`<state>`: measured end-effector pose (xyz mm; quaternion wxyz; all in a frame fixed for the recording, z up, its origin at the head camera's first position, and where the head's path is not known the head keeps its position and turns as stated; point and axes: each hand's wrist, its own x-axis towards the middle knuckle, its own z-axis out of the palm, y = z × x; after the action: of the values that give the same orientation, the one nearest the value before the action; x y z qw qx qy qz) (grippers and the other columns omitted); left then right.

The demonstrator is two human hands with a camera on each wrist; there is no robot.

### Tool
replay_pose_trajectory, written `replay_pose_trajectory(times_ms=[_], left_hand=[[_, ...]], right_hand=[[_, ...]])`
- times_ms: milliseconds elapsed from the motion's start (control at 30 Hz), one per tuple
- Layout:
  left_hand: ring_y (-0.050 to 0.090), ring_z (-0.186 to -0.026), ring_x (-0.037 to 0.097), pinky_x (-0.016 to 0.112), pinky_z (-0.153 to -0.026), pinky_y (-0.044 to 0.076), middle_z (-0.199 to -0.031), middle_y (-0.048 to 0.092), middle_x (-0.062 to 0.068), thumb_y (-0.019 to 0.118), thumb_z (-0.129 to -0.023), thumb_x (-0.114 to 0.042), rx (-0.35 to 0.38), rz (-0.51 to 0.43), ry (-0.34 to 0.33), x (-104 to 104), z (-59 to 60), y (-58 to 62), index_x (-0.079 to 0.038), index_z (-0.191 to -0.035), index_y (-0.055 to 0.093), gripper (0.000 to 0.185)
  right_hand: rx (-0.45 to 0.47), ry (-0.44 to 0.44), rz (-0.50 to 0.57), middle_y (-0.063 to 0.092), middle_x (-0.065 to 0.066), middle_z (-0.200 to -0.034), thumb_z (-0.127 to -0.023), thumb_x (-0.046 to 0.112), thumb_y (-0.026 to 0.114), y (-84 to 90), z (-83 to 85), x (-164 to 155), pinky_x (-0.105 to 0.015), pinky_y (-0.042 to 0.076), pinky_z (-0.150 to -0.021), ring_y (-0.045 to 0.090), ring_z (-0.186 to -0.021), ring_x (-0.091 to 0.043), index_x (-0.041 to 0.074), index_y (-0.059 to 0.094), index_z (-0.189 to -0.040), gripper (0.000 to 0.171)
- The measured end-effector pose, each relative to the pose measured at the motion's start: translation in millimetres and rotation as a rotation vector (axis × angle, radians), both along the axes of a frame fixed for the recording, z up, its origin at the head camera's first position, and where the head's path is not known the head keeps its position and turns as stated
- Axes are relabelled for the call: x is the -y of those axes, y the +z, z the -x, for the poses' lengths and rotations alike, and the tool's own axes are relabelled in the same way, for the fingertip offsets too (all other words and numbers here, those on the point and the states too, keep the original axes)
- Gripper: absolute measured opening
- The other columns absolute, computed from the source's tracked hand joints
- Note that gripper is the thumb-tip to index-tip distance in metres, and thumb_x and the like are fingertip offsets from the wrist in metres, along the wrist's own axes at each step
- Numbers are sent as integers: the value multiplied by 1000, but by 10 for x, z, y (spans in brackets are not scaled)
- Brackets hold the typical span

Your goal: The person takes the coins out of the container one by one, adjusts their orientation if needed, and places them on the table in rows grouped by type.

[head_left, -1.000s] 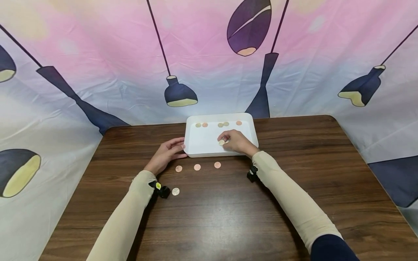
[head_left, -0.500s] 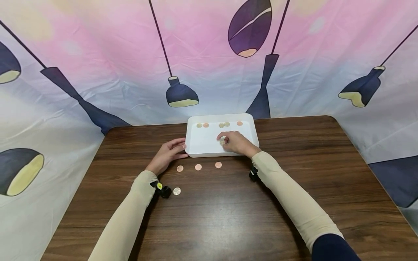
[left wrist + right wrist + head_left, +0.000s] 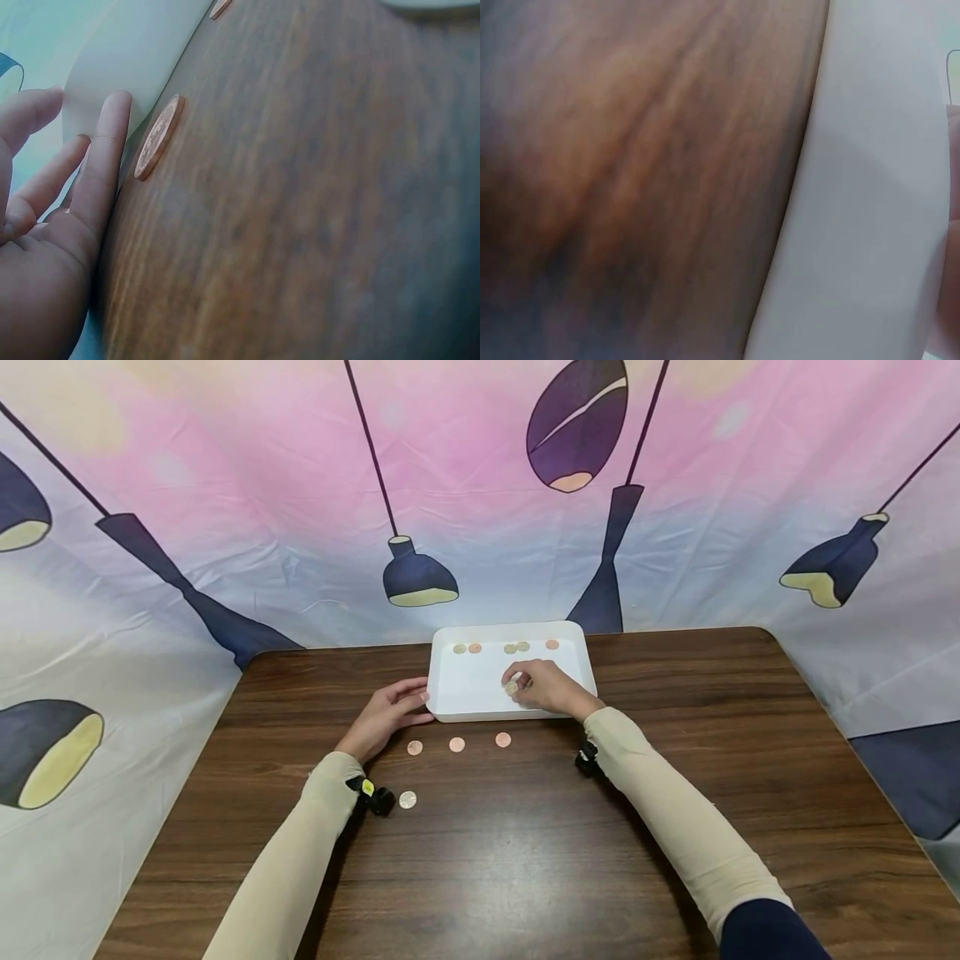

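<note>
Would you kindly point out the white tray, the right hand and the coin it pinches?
White tray (image 3: 468, 693), head view, bare floor.
Right hand (image 3: 547, 687), head view, back of hand.
Coin (image 3: 511, 688), head view, visible face.

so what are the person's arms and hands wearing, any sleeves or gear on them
Both arms wear snug cream sleeves from wrist upward; a dark navy sleeve overlaps the right one near the upper arm. The left hand and right hand are bare, with no gloves. Each wrist carries a small black camera mount, the left wrist mount bearing a yellow dot.
</note>
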<state>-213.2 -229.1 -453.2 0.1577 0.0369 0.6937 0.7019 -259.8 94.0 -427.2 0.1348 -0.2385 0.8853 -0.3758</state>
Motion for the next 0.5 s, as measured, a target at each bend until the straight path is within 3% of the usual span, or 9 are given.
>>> replay_pose_trajectory(times_ms=[233, 400, 500], left_hand=[[65, -120, 19, 38, -99, 61, -153, 49, 24, 65, -108, -17, -1, -1, 3, 3, -3, -14, 1, -157, 45, 56], [65, -120, 18, 37, -99, 61, -152, 49, 24, 63, -108, -16, -2, 1, 4, -2, 5, -13, 1, -157, 45, 54], [65, -119, 18, 37, -99, 62, -152, 49, 23, 62, -109, -15, -2, 1, 6, 4, 10, -8, 1, -157, 45, 54]], right_hand=[[-19, -44, 117, 68, -9, -95, -96, 1, 75, 55, -87, -11, -28, 45, -67, 53, -72, -17, 8, 74, -121, 26], [-37, -100, 216, 72, -9, -97, -96, 1, 74, 159, -247, 5, -27, 46, -69, 56, -76, -16, 7, 73, -124, 28], [8, -127, 280, 73, -9, -96, -97, 1, 73, 234, -392, 42, -25, 45, -66, 56, -74, -14, 5, 72, -126, 29]])
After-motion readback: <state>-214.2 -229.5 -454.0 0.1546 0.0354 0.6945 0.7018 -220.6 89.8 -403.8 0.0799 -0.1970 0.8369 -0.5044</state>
